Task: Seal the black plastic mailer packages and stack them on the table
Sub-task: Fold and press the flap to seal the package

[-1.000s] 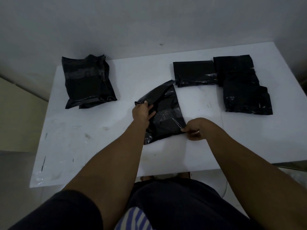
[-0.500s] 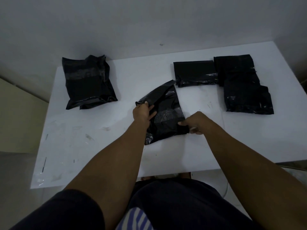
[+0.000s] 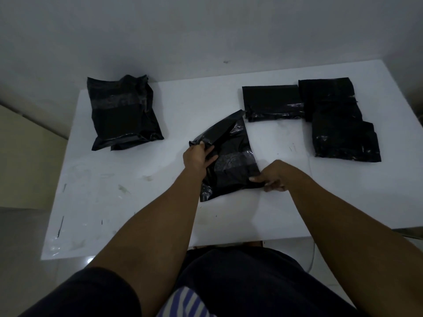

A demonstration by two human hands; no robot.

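Fingers [image 3: 202,144] of the left hand [image 3: 197,157] curl over the folded flap at the far left edge of a black mailer [image 3: 231,165], with the thumb lying across the plastic below them, so the hand grips that edge. On the other side the right hand [image 3: 274,176] pinches the mailer's near right corner: its thumb [image 3: 255,179] presses flat on top and the remaining fingers are bent against the corner's edge. This mailer lies at the middle of the white table [image 3: 142,216], turned at an angle, with a glossy band running across its width between the two hands.

At the far left of the table, well apart, sits a pile of black mailers [image 3: 124,113], the lower one's edge showing beneath the top one. At the far right lie three more: a flat mailer [image 3: 272,101] just beyond the held one, and beside it two overlapping mailers [image 3: 341,131] nearer the table's right edge.
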